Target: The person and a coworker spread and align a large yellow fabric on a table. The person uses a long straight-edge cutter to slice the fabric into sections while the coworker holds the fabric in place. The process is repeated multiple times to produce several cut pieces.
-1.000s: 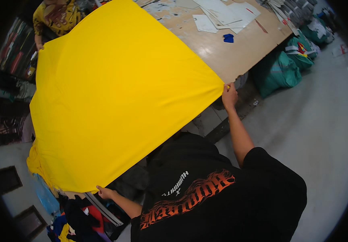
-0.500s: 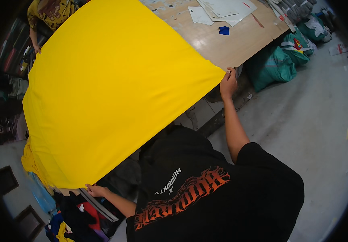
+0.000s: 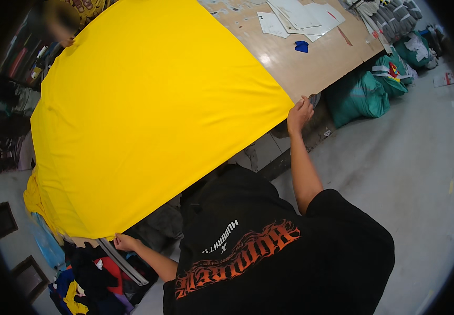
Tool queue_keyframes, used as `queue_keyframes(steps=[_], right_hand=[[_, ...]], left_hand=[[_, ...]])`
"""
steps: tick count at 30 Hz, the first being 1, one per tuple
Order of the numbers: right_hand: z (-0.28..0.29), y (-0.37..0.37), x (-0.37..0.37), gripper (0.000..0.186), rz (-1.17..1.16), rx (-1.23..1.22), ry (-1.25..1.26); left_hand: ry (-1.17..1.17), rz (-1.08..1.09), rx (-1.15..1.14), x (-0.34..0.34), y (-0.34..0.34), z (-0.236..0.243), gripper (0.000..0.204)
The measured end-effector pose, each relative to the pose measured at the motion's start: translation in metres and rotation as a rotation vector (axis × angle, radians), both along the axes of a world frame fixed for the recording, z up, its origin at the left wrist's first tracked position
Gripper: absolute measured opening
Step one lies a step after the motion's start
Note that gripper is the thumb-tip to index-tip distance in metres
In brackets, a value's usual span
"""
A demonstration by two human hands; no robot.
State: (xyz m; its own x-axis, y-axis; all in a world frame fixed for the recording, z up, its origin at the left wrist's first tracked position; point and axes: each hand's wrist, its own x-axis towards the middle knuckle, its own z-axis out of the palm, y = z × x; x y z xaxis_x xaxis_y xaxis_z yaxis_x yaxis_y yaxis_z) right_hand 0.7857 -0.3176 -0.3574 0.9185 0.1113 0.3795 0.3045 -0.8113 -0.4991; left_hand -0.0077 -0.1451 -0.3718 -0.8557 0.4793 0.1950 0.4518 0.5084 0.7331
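A large sheet of yellow fabric (image 3: pixel 148 121) lies spread over the table, its near edge running between my two hands. My left hand (image 3: pixel 125 242) pinches that edge at the lower left, close to a metal rail (image 3: pixel 124 264). At the right corner of the sheet, my right hand (image 3: pixel 301 113) has its fingers closed on the fabric beside the table's edge. Shallow creases fan out from this corner. Across the table at the far left, a co-worker's hand (image 3: pixel 68 42) touches the opposite edge of the sheet.
The wooden table (image 3: pixel 311 68) carries white pattern sheets (image 3: pixel 295 16) and a small blue scrap (image 3: pixel 301 46). Green sacks (image 3: pixel 361 97) sit on the floor along its right side. Mixed clothes (image 3: pixel 88 278) are heaped at lower left, near a blue plastic bag (image 3: pixel 48 239).
The right corner of the fabric has come down against the table's edge, and my right hand is slightly lower. The co-worker has leaned in, their hand shifting up and right along the edge.
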Motion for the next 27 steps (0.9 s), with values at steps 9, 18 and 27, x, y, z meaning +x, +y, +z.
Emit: queue_keyframes(steps=[9, 18, 27], right_hand=[[0.012, 0.100, -0.068, 0.054, 0.894, -0.433, -0.126], [-0.029, 0.072, 0.018, 0.056, 0.570, -0.432, 0.153], [0.005, 0.107, -0.057, 0.051, 0.398, -0.318, -0.053]], left_hand=[[0.174, -0.723, 0.059, 0.163, 0.061, 0.053, 0.041], [0.509, -0.743, -0.332, 0.175, 0.060, 0.029, 0.060], [0.418, -0.721, -0.203, 0.166, 0.059, 0.027, 0.056]])
